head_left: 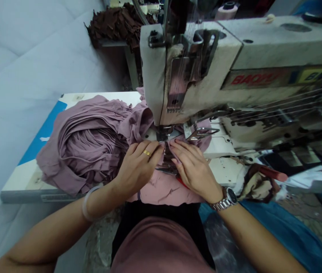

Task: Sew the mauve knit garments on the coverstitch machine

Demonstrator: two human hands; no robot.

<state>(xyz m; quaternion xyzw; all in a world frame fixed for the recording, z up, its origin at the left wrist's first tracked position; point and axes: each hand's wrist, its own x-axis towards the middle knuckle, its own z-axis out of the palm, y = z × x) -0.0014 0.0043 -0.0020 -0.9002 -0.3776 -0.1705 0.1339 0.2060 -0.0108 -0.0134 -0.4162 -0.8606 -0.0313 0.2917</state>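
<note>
1. Largest in view: an industrial sewing machine (235, 72) fills the upper right of the frame. Its cream casing is worn and soiled, with a red "BAOYU" label partly cut off. The right end runs out of frame.
2. A quilted pale grey wall (27, 79) occupies the left side.
3. The white sewing table (32, 185) runs from lower left to beneath the machine, with a blue patch at its left. Most of its top is covered.
4. A heap of mauve fabric (92, 144) lies at centre left, in long overlapping folds. It runs to the needle area and passes under both hands. Individual pieces cannot be separated by eye.
5. A brown fabric stack (118, 28) sits at the top of the frame on a separate stand, cut off by the machine.
6. Lower right, a red-handled tool (273, 174) lies against printed cloth. Its kind is unclear.
7. The left hand (138, 167) and right hand (192, 168) lie side by side on the mauve fabric, just before the presser foot (165, 132). Fingers (152, 149) are curved, not clenched, tips pressing the cloth. Whether they pinch it cannot be determined.
8. The needle is hidden by the machine head and fingers.
9. Left arm: a pale bangle (88, 203); left ring finger: a gold ring (146, 152). Right wrist: a metal wristwatch (228, 199).
</note>
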